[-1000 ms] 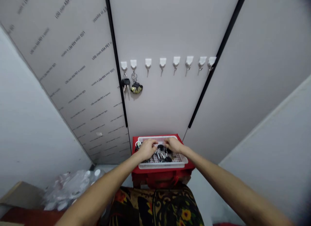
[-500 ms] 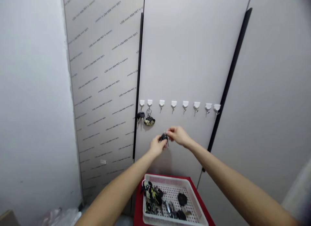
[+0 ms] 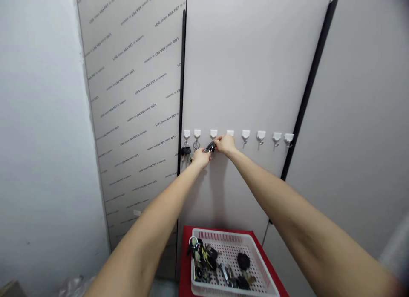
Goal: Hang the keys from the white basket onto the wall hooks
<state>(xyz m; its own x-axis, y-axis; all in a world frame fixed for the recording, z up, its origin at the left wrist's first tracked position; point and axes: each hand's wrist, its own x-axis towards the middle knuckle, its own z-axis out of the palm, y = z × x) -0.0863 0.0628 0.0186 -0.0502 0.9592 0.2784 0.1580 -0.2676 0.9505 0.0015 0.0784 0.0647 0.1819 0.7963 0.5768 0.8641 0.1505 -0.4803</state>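
The left hand (image 3: 200, 158) is gripping keys (image 3: 209, 147), best steadied near the hook (image 3: 214, 134) above it, the right hand (image 3: 226, 144) pinching their top.

Keys (image 3: 204, 258) lie in the basket (image 3: 223, 235) below the hooks (image 3: 246, 134); the leftmost two apparently hold key bunches (image 3: 185, 151).

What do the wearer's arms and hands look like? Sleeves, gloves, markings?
Left arm and right arm: bare along the forearms, tapering to the wrists, no watch or bracelet visible. Left hand and right hand: ungloved. Rings: too small to tell.
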